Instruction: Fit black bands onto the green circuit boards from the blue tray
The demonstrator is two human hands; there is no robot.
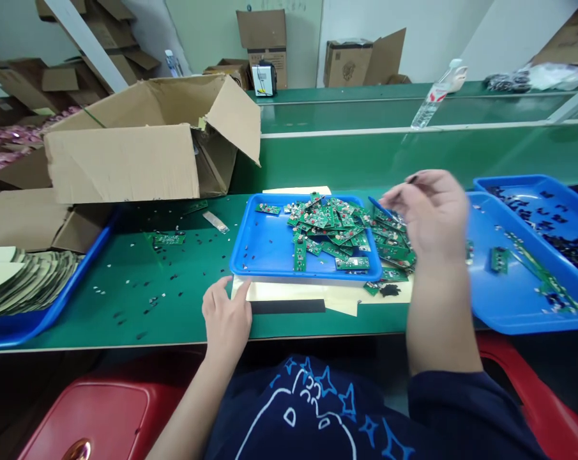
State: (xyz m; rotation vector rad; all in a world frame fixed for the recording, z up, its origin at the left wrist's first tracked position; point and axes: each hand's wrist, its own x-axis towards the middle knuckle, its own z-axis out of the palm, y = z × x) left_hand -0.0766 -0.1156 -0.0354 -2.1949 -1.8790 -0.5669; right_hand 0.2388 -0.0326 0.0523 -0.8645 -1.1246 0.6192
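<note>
My left hand (227,316) rests on the green table at the near left corner of the blue tray (264,246), fingers loosely curled on the pale sheet under it, holding nothing. My right hand (430,214) is raised over the tray's right side, blurred by motion, its fingertips pinched on a small dark part (412,179). A heap of small green circuit boards (339,223) fills the tray's far right half. A black strip (287,306) lies on the pale sheet by my left hand.
Two blue trays (513,300) with dark parts and a few boards sit at the right. An open cardboard box (145,137) stands at the back left. Another blue tray of stacked pale sheets (25,287) is at the left. A water bottle (435,96) stands behind.
</note>
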